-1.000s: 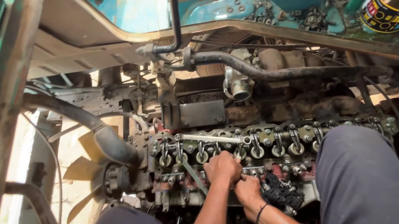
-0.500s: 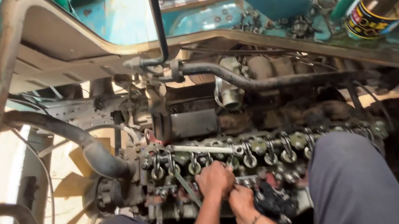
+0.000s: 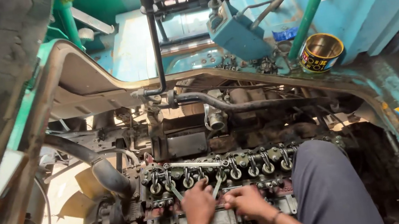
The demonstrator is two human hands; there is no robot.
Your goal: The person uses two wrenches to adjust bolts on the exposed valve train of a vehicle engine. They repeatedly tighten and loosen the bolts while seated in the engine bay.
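Note:
I sit astride an open engine with a row of rocker arms (image 3: 219, 170) exposed. My left hand (image 3: 198, 203) is closed around thin metal blades (image 3: 176, 192) that fan up toward the rockers. My right hand (image 3: 248, 203) is curled on the engine's near edge, fingertips next to the left hand; whatever it holds is hidden. A long spanner (image 3: 192, 165) lies loose across the top of the rocker row. My knees (image 3: 323, 183) flank both hands.
A black hose (image 3: 105, 172) curves down on the left above a fan (image 3: 73, 206). Behind the engine runs a pipe (image 3: 241, 104). An open tin (image 3: 322, 52) stands by a green pole (image 3: 315, 0) on the blue cab floor at back right.
The view has tilted up and shows more of the cab. My hands have stayed over the near rocker row and drawn slightly apart, side by side.

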